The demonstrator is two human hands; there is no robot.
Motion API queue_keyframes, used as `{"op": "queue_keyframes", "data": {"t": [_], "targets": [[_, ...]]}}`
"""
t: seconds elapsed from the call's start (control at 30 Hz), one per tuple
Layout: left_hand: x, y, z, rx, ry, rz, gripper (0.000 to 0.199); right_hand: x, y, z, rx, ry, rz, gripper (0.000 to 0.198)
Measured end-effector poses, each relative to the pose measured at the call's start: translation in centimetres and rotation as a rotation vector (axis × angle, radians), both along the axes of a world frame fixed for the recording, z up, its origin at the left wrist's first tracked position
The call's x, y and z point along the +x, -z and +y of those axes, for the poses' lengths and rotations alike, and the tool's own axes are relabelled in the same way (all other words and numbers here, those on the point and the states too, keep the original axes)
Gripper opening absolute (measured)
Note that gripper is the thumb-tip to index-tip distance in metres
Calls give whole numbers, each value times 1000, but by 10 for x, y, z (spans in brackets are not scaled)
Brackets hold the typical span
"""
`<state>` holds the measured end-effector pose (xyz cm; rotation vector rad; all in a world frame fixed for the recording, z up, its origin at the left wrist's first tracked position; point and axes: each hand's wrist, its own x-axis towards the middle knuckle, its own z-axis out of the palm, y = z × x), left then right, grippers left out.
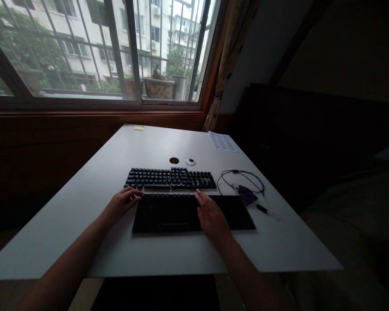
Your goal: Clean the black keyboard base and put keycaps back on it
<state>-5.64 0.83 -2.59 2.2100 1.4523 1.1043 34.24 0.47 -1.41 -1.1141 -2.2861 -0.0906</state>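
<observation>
A flat black panel (168, 214), which looks like a keyboard body, lies on the white table in front of me. Along its far edge runs a row of black keycaps (168, 195). At the left end of that row are the fingertips of my left hand (125, 199), stretched out and slightly apart. My right hand (211, 216) lies over the panel, its fingers long and flat, with the tips by the row's right end. Just beyond sit several rows of black keycaps (152, 177), laid out like a keyboard. Whether the near row is fixed to the panel, I cannot tell.
Right of the keycaps lie a coiled black cable (243, 172), a purple cloth (247, 195) and a thin tool with a black handle (261, 208). Farther back are a round hole (174, 160), a white round cover (190, 162), printed paper (223, 141) and a yellow note (139, 128).
</observation>
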Motion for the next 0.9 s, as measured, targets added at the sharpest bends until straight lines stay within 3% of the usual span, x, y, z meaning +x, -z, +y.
{"op": "queue_keyframes", "data": {"t": [0.9], "targets": [[0,1,1,14,22,-1,25,-4,1,-1,-46,0,44,47]]}}
